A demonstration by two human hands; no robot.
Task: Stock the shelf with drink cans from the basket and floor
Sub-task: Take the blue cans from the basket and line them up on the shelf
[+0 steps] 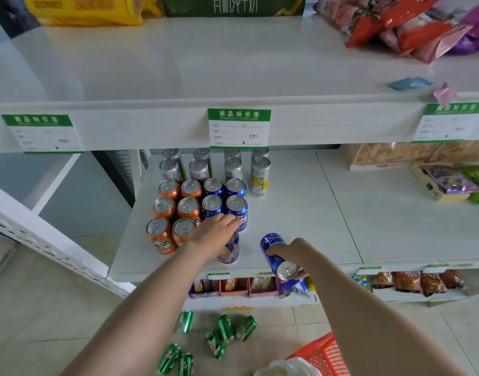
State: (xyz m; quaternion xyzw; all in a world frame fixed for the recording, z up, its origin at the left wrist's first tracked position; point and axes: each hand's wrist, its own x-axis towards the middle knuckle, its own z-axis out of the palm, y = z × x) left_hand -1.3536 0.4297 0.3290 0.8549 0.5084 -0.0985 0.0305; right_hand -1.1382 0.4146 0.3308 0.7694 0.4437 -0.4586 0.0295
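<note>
The left hand (216, 229) lies over the top of an upright blue can (231, 252) that stands near the front edge of the white shelf (300, 213). Its fingers reach forward to the stocked blue cans (224, 196) just beyond the fingertips. I cannot tell whether they clasp the can underneath or only rest on it.

The right hand (291, 252) has its fingers wrapped round a tilted blue can (272, 248). This can is held over the shelf's front edge, its silver top pointing back toward the person and its base toward the shelf. It sits just to the right of the left hand's can, not touching it.

Immediately left of the left hand stand the orange cans (165, 207) in two columns. Beyond the blue cans, further from both hands, are tall silver cans (203, 169).

Below the hands, green cans (224, 329) lie scattered on the tiled floor. A red basket (322, 351) sits under the right forearm.
</note>
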